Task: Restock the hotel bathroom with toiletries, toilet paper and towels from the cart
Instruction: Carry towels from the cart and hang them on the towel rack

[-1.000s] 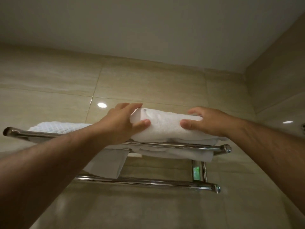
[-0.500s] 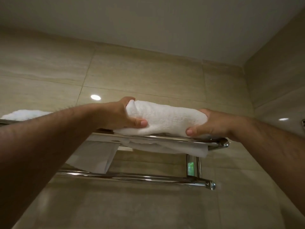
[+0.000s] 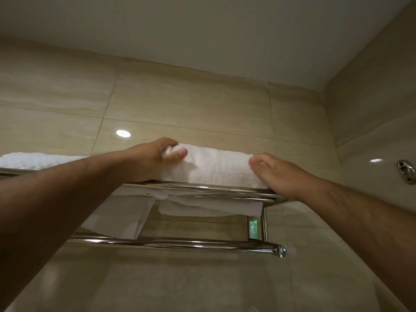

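A folded white towel [image 3: 216, 167] lies on top of the chrome towel rack [image 3: 202, 189] high on the tiled wall. My left hand [image 3: 155, 158] grips the towel's left end, thumb on the front and fingers curled over the top. My right hand [image 3: 274, 172] rests against the towel's right end with its fingers laid along the cloth. Under the rack shelf, more white cloth [image 3: 209, 207] hangs down. A second white towel [image 3: 33, 159] with a waffle texture lies on the rack at the far left.
The rack's lower chrome bar [image 3: 180, 243] runs below the shelf, ending in a capped tip at the right. A chrome wall fitting [image 3: 406, 172] sits on the right-hand wall. Beige tiles and the ceiling fill everything else in view.
The towel has settled flat on the rack shelf. My right hand has moved from gripping under the towel's end to lying against it. My left hand has shifted up over the left end.
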